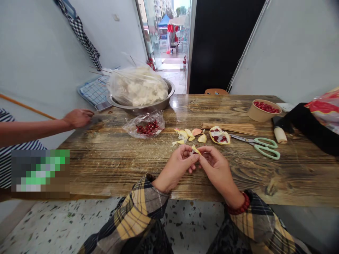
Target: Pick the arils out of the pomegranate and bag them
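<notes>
Both my hands meet over the near edge of the wooden table (111,165), pinching one small piece of pomegranate (195,150) with yellow rind. My left hand (177,167) grips it from the left, fingers curled. My right hand (215,167) grips it from the right, a red bead bracelet on its wrist. Just beyond lie scraps of yellow peel (188,134) and a larger pomegranate chunk (219,135) with red seeds showing.
Mint-handled scissors (261,145), a bundle of bamboo skewers (233,127), a paper bowl of red seeds (264,110) and a plastic bag of seeds (146,127) lie on the table. A metal basin (144,104) holds a bag of white chunks. Another person's hand (78,117) rests at the left.
</notes>
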The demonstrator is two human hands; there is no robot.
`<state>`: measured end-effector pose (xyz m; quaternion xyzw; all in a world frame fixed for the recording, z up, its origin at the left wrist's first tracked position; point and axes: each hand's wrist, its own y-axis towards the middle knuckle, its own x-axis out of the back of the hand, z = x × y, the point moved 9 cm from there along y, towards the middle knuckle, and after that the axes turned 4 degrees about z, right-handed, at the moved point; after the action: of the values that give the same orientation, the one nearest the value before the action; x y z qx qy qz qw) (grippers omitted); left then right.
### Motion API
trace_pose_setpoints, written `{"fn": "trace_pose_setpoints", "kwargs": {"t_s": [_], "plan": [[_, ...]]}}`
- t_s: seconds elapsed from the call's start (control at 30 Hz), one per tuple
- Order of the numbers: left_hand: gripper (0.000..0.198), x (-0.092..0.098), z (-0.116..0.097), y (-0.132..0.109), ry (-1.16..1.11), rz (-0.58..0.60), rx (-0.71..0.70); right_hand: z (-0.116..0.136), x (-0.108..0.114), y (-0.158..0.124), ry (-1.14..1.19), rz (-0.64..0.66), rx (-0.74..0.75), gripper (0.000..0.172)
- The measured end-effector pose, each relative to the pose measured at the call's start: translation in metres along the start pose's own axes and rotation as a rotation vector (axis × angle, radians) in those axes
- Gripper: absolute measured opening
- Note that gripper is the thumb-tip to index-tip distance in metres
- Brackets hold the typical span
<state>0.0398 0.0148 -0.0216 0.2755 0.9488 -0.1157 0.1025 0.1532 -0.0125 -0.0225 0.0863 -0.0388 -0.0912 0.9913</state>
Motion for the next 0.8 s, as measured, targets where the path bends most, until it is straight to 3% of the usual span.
{"fn": "trace_pose_setpoints", "kwargs": {"t_s": [0.27,0.4,0.63,0.8], "plan": [[0.021,0.0045,0.0039,0.0007,0.044,-0.050,0.025,-0.0050,-0.0053,-0.0013,0.063,0.029,-0.046,0.021],[0.010,0.0020,0.0063,0.0002,-0.060,-0.051,0.067,-0.0046,-0.0045,-0.0005,0.076,0.023,-0.066,0.023],[0.014,-0.0022,0.0082,0.0007,-0.299,0.027,0.104,-0.0053,-0.0032,0.0002,0.142,0.013,-0.111,0.027],[0.025,0.0011,0.0063,0.0009,-0.192,-0.003,0.071,-0.0048,-0.0036,-0.0003,0.163,0.018,-0.117,0.027]]}}
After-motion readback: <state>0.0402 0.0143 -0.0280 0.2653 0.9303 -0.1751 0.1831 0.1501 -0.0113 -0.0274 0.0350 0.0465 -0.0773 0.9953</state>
